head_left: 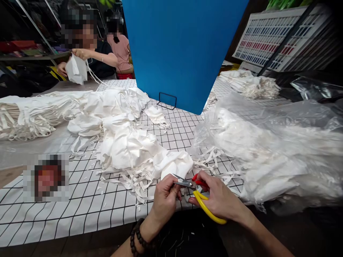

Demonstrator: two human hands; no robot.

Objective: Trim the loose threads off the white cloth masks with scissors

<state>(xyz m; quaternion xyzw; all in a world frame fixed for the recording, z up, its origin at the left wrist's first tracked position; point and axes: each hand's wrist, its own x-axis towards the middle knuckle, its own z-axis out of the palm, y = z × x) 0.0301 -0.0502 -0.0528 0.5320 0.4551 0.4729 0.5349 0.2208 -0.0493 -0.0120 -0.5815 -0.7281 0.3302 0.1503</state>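
In my right hand [215, 196] is a pair of scissors with one red and one yellow handle [205, 207]. Their blades [183, 181] are parted and point left, close to the fingers of my left hand [166, 196]. My left hand is closed in a pinch on a white cloth bag [174, 162], whose body rests on the table edge beyond the fingers. Beaded bracelets circle the left wrist. Left of this bag lies a heap of white cloth bags [128, 142] with loose straps trailing toward me.
A tall blue board [182, 50] stands across the checked tablecloth [107, 214]. Clear plastic [268, 142] covers white cloth at right. Stacked white bags [40, 114] lie left. Across the table, a person [103, 59] holds up a white bag [76, 69]. Small white scraps dot the cloth.
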